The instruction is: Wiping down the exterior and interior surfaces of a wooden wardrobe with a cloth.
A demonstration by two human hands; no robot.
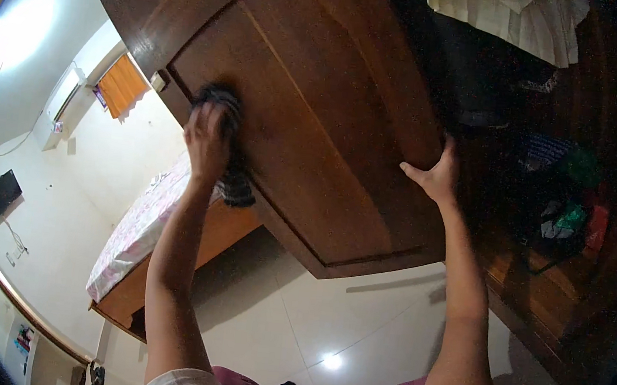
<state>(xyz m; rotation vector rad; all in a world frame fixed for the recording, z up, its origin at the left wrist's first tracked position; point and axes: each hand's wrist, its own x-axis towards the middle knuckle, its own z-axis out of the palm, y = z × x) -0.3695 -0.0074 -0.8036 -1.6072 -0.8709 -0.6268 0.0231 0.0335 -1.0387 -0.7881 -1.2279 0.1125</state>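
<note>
A dark brown wooden wardrobe door [307,133] swings out in front of me, its panel framed by a raised border. My left hand [208,138] presses a dark striped cloth [221,99] against the panel near the door's left side; the cloth's loose end hangs below my wrist. The fingers look slightly blurred. At the right edge of the door, my right hand [438,174] grips the wood, thumb on the panel face and fingers around the far side, where they are mostly hidden.
Behind the door on the right, the dark wardrobe interior [539,267] holds several bags and hanging pale fabric [511,19]. A bed [132,250] with a floral sheet stands to the left. A small screen [4,193] hangs on the wall. Below lies a tiled floor [296,325].
</note>
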